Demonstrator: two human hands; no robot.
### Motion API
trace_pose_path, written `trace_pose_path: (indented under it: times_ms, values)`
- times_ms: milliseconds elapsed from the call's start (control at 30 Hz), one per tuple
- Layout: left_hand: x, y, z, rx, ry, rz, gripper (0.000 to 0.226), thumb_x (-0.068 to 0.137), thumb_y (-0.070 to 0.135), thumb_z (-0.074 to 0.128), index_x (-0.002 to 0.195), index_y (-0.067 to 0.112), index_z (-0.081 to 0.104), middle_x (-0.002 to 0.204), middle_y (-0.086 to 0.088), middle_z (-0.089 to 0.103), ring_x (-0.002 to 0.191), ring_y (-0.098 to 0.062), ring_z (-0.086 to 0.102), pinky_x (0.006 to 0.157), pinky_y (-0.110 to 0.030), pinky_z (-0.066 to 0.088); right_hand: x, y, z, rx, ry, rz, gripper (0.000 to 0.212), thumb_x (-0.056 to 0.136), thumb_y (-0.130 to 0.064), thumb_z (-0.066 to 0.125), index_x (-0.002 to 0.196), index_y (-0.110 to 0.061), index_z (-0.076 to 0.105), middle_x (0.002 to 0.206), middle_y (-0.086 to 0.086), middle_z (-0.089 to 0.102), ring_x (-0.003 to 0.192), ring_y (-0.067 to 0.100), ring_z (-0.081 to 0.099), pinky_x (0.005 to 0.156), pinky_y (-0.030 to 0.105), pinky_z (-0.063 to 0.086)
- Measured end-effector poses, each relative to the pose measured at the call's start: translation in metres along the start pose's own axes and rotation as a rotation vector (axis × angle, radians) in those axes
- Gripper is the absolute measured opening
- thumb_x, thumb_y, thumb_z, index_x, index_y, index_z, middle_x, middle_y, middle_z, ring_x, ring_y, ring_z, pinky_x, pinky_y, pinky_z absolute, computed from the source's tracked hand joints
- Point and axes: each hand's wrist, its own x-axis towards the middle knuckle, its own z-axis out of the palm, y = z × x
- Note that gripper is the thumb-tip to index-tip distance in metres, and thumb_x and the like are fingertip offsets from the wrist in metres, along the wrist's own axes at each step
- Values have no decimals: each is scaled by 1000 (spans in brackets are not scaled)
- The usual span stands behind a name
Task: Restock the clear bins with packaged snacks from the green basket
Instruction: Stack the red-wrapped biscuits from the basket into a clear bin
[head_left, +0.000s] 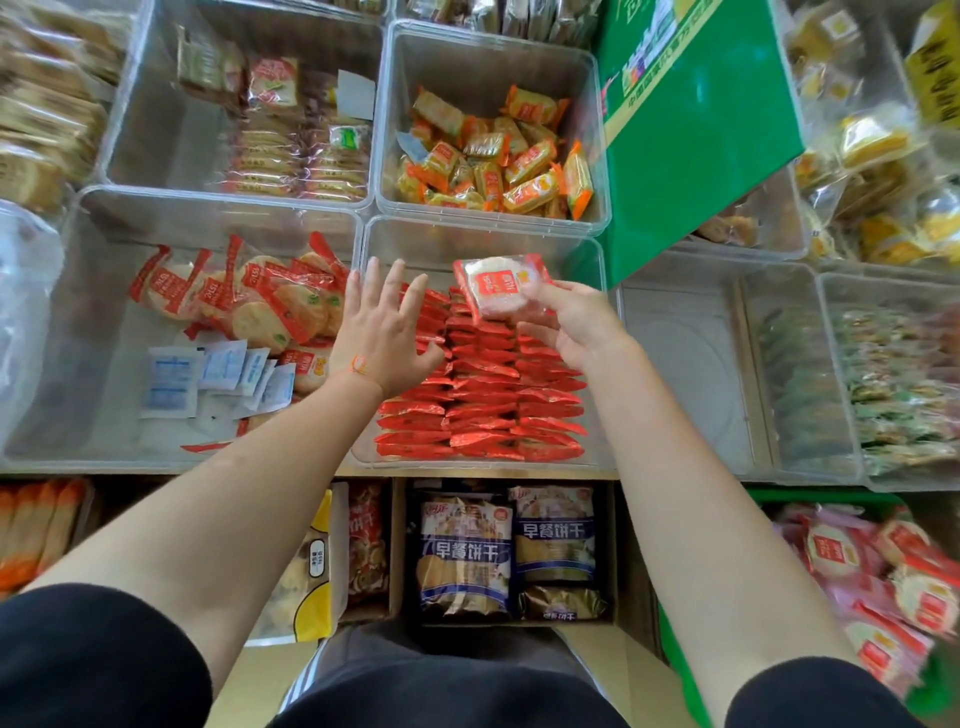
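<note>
My right hand (574, 325) pinches a red-and-clear rice-cracker packet (498, 285) above the far end of the middle clear bin (483, 236). That bin holds rows of the same red packets (483, 400) standing on edge. My left hand (382, 325) hovers open with fingers spread over the bin's left side, holding nothing. The green basket (675, 654) sits at the lower right, filled with more red-labelled cracker packets (878, 587).
Around it stand other clear bins: round crackers and white sachets (223, 374) to the left, orange-yellow packets (493, 156) behind, green packets (893, 384) to the right. A green sign (691, 119) leans at the back right. Boxed biscuit bags (509, 551) sit on the lower shelf.
</note>
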Motion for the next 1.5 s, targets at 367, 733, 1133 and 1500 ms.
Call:
trace_pose_path:
  times_ms: [367,733,1133,1500]
  values:
    - [1,1,0,-11,21,-1,82,83,60,40,151,17,28,159,-13,26,149,-31,14,121,-56,2,36,-18,-10,-1388,375,-747,24,93,-3,50,114,-3,62,114,16,58,105,33,54,86,42,44]
    - [0,2,-2,-46,31,-6,81,80,60,38,149,18,32,155,-13,34,147,-29,20,121,-56,2,65,12,2,-1885,190,-607,28,98,-5,46,121,-10,60,117,17,62,114,36,53,106,46,35]
    - [0,1,-2,-75,39,-3,79,81,60,39,148,18,36,152,-12,39,145,-29,26,120,-56,3,64,32,18,-1663,89,-503,48,89,-2,47,137,-6,44,134,21,50,126,40,46,111,47,33]
    - [-1,1,2,-138,75,2,77,78,58,43,144,18,41,149,-10,41,143,-27,26,121,-55,1,13,78,49,-1203,201,-795,36,87,-3,48,119,-7,63,117,12,56,112,30,51,96,42,40]
